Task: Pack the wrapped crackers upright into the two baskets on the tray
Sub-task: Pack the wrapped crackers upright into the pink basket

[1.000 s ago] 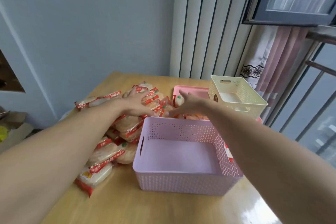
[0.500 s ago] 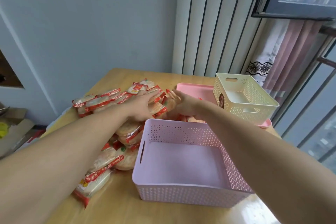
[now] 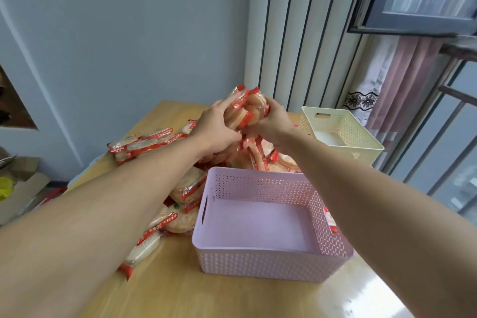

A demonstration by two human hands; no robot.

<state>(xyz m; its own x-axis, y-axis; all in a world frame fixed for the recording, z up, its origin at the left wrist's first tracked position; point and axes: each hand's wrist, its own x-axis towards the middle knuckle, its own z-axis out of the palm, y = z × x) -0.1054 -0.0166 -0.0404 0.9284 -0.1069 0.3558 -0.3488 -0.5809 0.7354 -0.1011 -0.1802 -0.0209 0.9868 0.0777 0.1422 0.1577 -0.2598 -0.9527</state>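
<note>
Both hands hold one bunch of wrapped crackers [image 3: 249, 108] in the air behind the lilac basket [image 3: 268, 261]. My left hand [image 3: 219, 126] grips the bunch from the left and my right hand [image 3: 273, 121] grips it from the right. The packets are clear with red ends. More crackers hang and lie just under the hands. A long pile of wrapped crackers [image 3: 180, 188] stretches along the lilac basket's left side. The lilac basket holds nothing. A cream basket [image 3: 361, 142] stands farther back on the right, also with nothing in it. The tray is hidden.
The wooden table [image 3: 232, 297] carries everything. A wall lies behind it, with ribbed panels and a window with a curtain to the right. Cardboard boxes [image 3: 20, 188] sit on the floor at the left.
Both hands have closed round a bunch of crackers from the pile and lifted it up above the table. The view has tilted a little.
</note>
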